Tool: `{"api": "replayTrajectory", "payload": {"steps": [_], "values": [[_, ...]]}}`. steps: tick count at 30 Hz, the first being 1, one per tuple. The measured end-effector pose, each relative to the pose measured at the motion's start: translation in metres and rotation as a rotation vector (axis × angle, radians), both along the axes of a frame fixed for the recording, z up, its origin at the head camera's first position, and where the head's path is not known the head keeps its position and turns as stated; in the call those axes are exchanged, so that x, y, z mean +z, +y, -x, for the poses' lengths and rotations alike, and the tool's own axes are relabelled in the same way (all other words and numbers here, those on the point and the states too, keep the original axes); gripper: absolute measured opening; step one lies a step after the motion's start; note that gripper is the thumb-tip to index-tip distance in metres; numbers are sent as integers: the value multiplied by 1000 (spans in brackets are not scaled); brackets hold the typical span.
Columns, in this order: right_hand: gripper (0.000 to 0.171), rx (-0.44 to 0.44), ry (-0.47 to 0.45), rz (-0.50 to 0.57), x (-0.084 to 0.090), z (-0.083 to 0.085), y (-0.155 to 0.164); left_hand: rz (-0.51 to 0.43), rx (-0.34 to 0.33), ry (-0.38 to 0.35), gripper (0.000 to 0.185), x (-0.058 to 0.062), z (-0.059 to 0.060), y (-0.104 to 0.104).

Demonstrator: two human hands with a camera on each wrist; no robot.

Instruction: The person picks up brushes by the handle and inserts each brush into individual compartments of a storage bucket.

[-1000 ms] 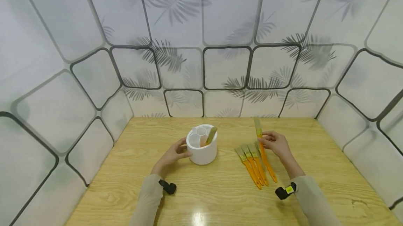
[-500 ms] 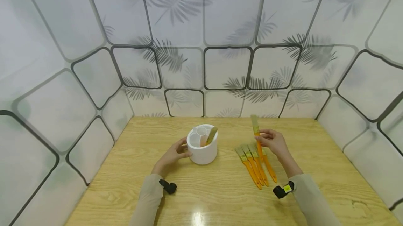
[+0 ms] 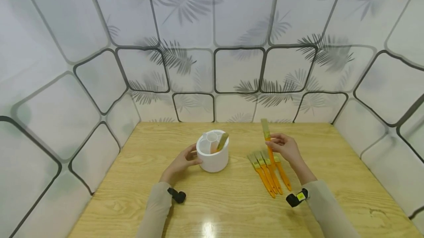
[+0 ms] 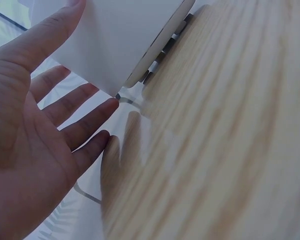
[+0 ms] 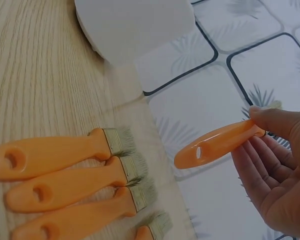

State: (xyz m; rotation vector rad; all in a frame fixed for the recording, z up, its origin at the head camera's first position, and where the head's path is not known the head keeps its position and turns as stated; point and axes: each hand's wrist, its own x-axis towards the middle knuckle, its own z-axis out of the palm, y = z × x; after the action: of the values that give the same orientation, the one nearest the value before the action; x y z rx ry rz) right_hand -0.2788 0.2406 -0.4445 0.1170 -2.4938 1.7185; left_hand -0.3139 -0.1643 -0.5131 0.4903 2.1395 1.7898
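Long beige sleeves, bare hands

Each wrist carries a small black camera (image 3: pixel 176 196); the right wrist's camera (image 3: pixel 296 199) bears a yellow-green label.

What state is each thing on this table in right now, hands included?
Left hand: open, fingers against the white holder's side.
White holder: upright, one brush standing in it, bristles up.
Right hand: pinches a lifted brush, bristles up.
Four brushes: lying flat side by side on the table.
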Motion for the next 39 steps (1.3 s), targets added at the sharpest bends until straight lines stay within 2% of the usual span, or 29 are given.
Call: {"api": "replayTrajectory", "payload": {"steps": [1,7,8,19,25,27,34,36,39], "values": [[47,-1,4,-5,1,0,-1,-6,-6,-2,76,3,-2,0],[48,-1,3,6,3,0,-4,6,-1,15,76,3,-1,0],[48,0,3,11,3,0,-5,13,6,26,76,0,0,0],[47,15,32,14,-1,3,-9,25,19,63,76,2,-2,0],[44,29,77,43,-1,3,-13,24,16,71,74,4,-2,-1],[44,32,89,43,0,4,-14,14,15,65,72,7,-3,-1],[48,23,64,25,6,6,-19,42,-16,127,69,28,-13,-1],[48,21,51,32,7,6,-20,39,-13,136,67,27,-13,0],[47,21,48,44,8,6,-22,29,-5,149,65,18,-8,-1]]}}
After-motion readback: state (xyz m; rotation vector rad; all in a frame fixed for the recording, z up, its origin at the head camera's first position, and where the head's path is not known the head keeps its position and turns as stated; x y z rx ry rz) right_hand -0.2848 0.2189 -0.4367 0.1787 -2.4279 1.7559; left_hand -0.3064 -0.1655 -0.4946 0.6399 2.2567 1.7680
